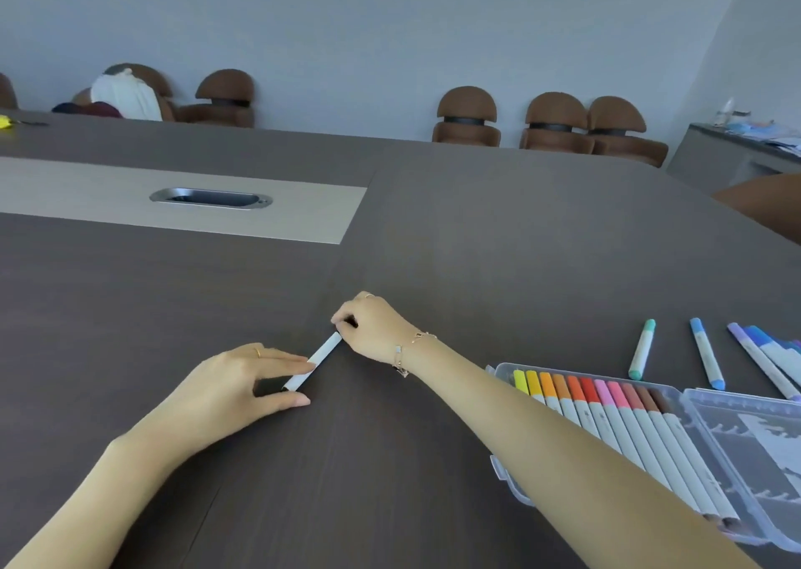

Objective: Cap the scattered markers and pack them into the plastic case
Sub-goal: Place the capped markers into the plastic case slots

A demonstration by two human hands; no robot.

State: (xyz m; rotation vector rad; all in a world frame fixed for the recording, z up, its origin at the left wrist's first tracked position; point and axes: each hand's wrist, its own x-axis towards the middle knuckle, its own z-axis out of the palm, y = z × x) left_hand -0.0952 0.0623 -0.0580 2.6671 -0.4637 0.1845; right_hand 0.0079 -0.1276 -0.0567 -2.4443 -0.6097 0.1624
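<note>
A white-barrelled marker point(318, 358) lies slantwise low over the dark table, held between both hands. My left hand point(247, 388) pinches its near end between fingers and thumb; a dark end shows there. My right hand point(372, 328) curls its fingers round the far end, and a dark cap seems to sit at its fingertips. The clear plastic case point(715, 464) lies open at the lower right, its left half holding a row of capped markers point(607, 408) from yellow through pink to brown. Loose capped markers lie beyond it: a teal one point(643, 348), a light blue one point(707, 354), and a purple and blue bunch point(769, 358).
The dark conference table point(477, 230) has a pale inlay with a metal cable port point(211, 198) at the far left. Brown chairs point(555, 122) line the far wall. A chair back point(763, 208) pokes in at the right edge. A side counter point(737, 143) stands far right.
</note>
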